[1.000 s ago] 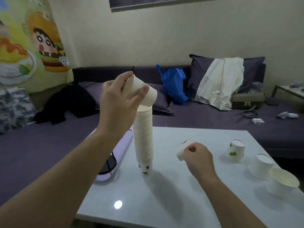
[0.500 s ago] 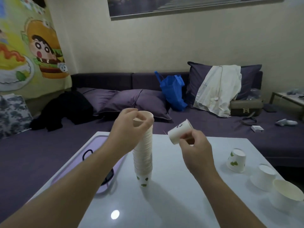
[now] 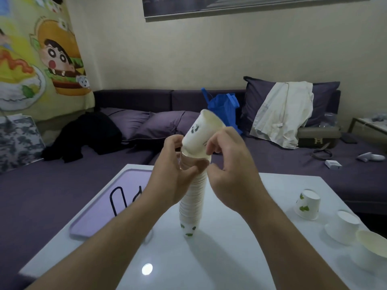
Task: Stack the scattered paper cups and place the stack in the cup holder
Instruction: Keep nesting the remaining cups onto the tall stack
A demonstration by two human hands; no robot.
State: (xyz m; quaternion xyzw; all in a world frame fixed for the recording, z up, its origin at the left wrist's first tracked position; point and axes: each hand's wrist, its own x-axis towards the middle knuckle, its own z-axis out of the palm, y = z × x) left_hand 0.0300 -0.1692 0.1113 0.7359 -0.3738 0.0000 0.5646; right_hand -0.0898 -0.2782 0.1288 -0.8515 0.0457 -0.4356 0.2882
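A tall stack of white paper cups [image 3: 191,204] with green leaf prints stands on the white table [image 3: 209,258]. My left hand [image 3: 173,164] grips the top of the stack. My right hand [image 3: 228,162] pinches a single paper cup [image 3: 199,137], tilted, its base at the stack's top rim. Three loose cups sit at the table's right: an upside-down printed one [image 3: 307,205], a plain one [image 3: 343,226] and one with its mouth up [image 3: 371,249]. The black wire cup holder [image 3: 120,199] stands on a lilac tray [image 3: 100,206] at the left.
A purple sofa [image 3: 272,164] runs behind the table, holding cushions, a blue bag [image 3: 224,107], a white garment [image 3: 282,114] and black clothing [image 3: 83,137]. A side table [image 3: 370,124] stands at the far right.
My right hand has carried its cup from beside the stack up onto the stack's top. My left hand has kept hold of the stack's upper end.
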